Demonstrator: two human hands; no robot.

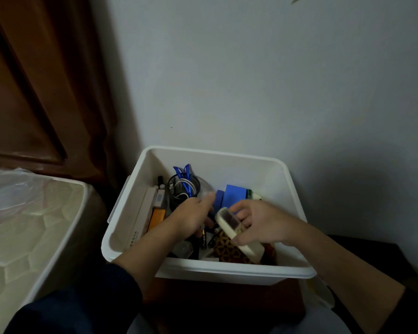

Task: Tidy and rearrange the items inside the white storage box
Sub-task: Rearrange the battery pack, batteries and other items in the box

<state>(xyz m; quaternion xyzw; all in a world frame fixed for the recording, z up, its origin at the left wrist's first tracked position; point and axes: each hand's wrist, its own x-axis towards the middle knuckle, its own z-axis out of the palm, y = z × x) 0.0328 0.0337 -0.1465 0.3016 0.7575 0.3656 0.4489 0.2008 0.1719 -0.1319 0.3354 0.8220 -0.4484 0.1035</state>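
Observation:
A white storage box (227,270) stands against the wall, full of small items. My right hand (263,222) grips a cream remote control (229,225) with a dark screen, held tilted above the box's front right. My left hand (193,216) reaches down into the middle of the box, fingers curled among dark items; what they touch is hidden. A black mesh pen cup (179,189) with blue scissors stands at the back left. Blue blocks (232,197) lie behind my hands. A long beige box (144,213) and an orange item (157,219) lie along the left wall.
A patterned brown pouch (227,251) and batteries (204,238) lie near the box's front. The box sits on a dark wooden stand (227,297). A mattress wrapped in clear plastic (22,225) is on the left, a brown wooden door (34,80) behind it, a pale wall (275,80) behind the box.

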